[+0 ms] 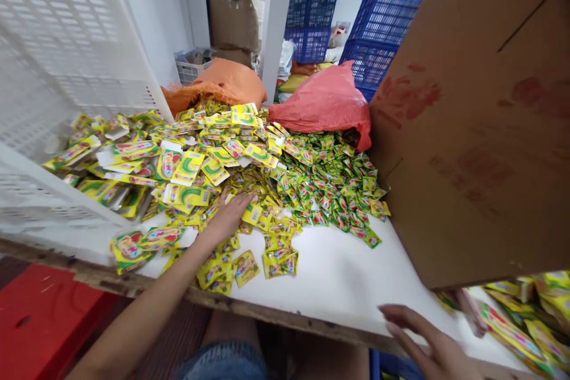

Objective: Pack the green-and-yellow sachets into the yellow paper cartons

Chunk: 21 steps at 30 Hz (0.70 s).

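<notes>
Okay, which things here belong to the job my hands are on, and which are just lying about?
Seemingly in the job:
yellow sachets, at your left hand
green sachets
small yellow boxes

Seemingly just about:
blue crates, behind
brown carton, far back

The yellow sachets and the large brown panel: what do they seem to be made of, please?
Yellow sachets: probably glossy plastic film, possibly foil-lined, from their sheen and creases. Brown panel: likely matt cardboard, from its dull brown face.
</notes>
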Tool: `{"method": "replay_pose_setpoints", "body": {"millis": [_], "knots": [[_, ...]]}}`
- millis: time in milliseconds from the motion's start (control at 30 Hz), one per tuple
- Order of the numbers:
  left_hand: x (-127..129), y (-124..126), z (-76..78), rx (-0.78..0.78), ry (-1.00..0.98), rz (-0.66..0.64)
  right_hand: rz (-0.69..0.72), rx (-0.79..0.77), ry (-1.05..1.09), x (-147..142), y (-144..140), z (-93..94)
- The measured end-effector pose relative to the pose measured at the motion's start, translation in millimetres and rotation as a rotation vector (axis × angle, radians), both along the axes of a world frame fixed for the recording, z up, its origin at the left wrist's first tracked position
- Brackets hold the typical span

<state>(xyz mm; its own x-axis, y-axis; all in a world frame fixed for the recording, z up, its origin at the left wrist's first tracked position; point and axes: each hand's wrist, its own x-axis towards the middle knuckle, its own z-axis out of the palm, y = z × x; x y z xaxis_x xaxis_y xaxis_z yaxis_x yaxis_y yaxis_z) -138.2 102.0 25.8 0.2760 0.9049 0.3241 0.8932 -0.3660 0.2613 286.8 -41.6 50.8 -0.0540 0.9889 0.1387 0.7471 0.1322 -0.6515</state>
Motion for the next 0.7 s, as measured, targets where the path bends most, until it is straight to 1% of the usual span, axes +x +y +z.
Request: {"method": "replay_pose_setpoints", "body": {"millis": [67,100,133,167,233,267,300,333,367,433,467,500,533,567,633,667,700], "knots": [[11,-3,11.3,0.008,-0.081,-0.02,0.066,-0.096,0.092,-41,17,-2.5],[20,-9,17.8,0.029,-0.133,-0.034,0.051,-0.093,0.165,-62,26,-3.4],[29,-18,24.1,0.052,-0.176,-0.077,0.04,-0.091,0.253,-82,34,-4.0],[40,-28,29.4,0.078,-0.2,-0.15,0.041,-0.092,0.356,-101,41,-4.3],[62,-51,35.0,0.093,-0.204,-0.35,0.099,-0.108,0.538,-132,51,-4.1],[72,-61,34.7,0.089,-0.208,-0.45,0.144,-0.116,0.595,-144,55,-3.9],[81,-70,32.3,0.072,-0.233,-0.502,0.182,-0.119,0.636,-153,57,-3.8],[88,-78,28.2,0.068,-0.295,-0.504,0.2,-0.12,0.671,-160,58,-4.0],[93,-83,22.9,0.072,-0.405,-0.433,0.192,-0.114,0.709,-164,58,-4.7],[101,-89,10.8,0.07,-0.738,-0.177,0.115,-0.095,0.806,-169,56,-8.0],[104,-90,5.2,0.027,-0.928,-0.068,0.069,-0.089,0.853,-171,54,-10.8],[106,-90,0.5,-0.06,-1.112,-0.009,0.045,-0.095,0.891,-174,51,-14.3],[108,-90,-3.1,-0.193,-1.27,-0.006,0.05,-0.113,0.917,-177,48,-18.3],[109,-89,-5.5,-0.345,-1.397,-0.05,0.087,-0.148,0.929,-180,46,-22.6],[109,-87,-7.4,-0.633,-1.563,-0.159,0.211,-0.239,0.914,-185,43,-31.2],[107,-86,-7.6,-0.73,-1.617,-0.178,0.267,-0.274,0.884,-186,43,-35.1],[105,-85,-7.6,-0.779,-1.665,-0.165,0.3,-0.289,0.84,-185,45,-38.5]]}}
